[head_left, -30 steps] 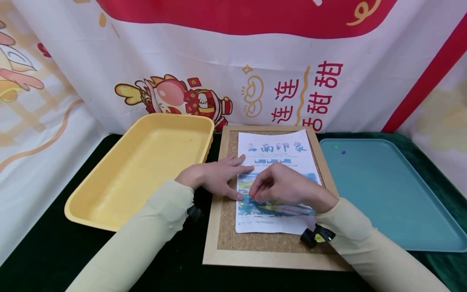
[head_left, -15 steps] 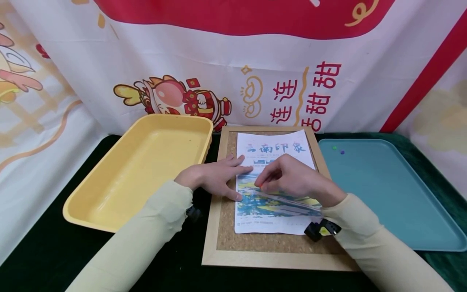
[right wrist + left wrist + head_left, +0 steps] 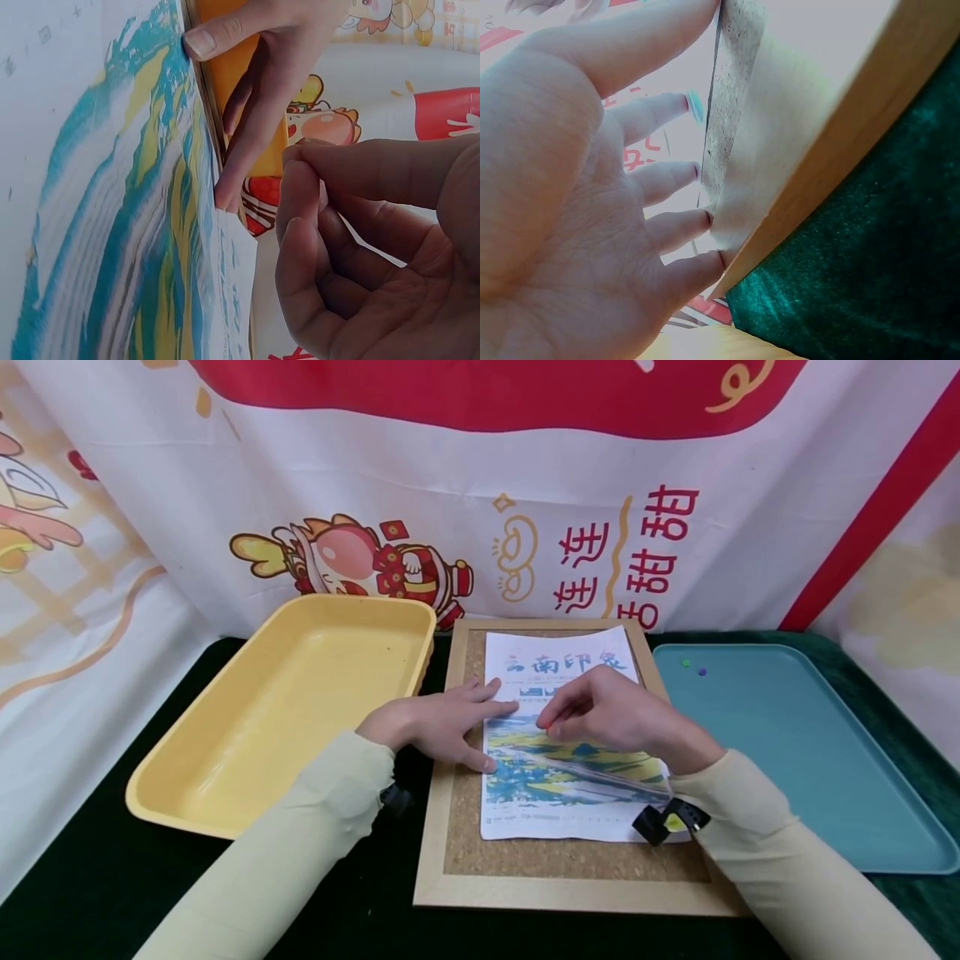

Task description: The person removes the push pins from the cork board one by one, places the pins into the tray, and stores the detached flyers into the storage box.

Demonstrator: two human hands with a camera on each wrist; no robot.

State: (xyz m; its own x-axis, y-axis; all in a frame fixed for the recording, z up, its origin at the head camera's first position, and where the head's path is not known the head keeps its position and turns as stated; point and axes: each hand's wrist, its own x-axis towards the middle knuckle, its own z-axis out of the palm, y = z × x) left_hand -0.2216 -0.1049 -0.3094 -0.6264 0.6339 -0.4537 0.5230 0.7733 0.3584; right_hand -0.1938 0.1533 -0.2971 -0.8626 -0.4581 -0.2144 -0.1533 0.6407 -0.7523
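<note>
A printed poster (image 3: pixel 525 820) with a blue and yellow picture lies on a wood-framed cork board (image 3: pixel 463 847). My left hand (image 3: pixel 447 727) rests with spread fingers on the poster's left side and the board's edge. Above the poster's middle, my right hand (image 3: pixel 622 714) pinches a small red pushpin (image 3: pixel 550 727) between thumb and fingertips; only a bit of its red end shows. In the right wrist view the pinching fingertips (image 3: pixel 300 154) stand apart from the poster's surface, and the pushpin is hidden. The left wrist view shows the palm (image 3: pixel 577 247) and straight fingers over the frame's edge.
Left of the board stands a deep yellow basin (image 3: pixel 315 693). To its right lies a flat blue tray (image 3: pixel 787 760) bearing a tiny green piece (image 3: pixel 686 663) and a tiny purple piece (image 3: pixel 702 672). Dark green cloth (image 3: pixel 337 902) covers the table; a printed curtain (image 3: pixel 420 460) hangs behind.
My right hand has moved up and to the right over the poster with the red pushpin, uncovering more of the picture. My left hand has stayed in place on the poster.
</note>
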